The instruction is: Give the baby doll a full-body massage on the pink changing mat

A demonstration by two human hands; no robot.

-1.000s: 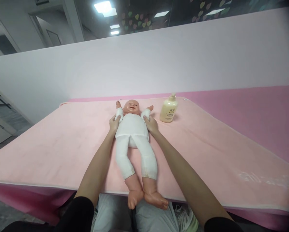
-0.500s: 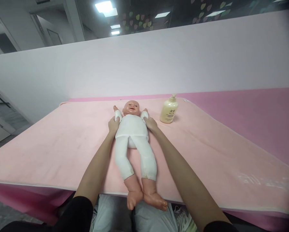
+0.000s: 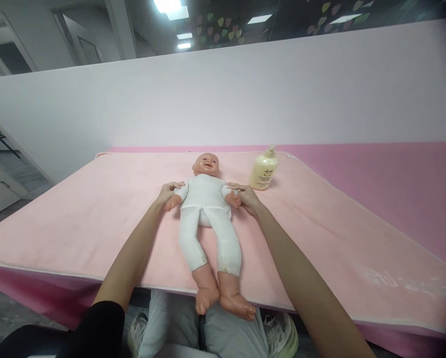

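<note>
A baby doll [image 3: 206, 209] in a white suit lies on its back on the pink towel [image 3: 96, 219], head away from me, feet hanging over the near edge. My left hand [image 3: 166, 193] holds the doll's arm on the left side, down beside its body. My right hand [image 3: 248, 196] holds the arm on the right side the same way. A cream pump bottle [image 3: 263, 169] stands upright just right of the doll's head.
The towel covers a darker pink table [image 3: 394, 174] that runs on to the right. A pale wall [image 3: 223, 94] rises right behind it. My knees and shoes [image 3: 282, 333] show below the near edge.
Both hands have swung the doll's arms from up beside its head down to its sides. The camera has tilted a little.
</note>
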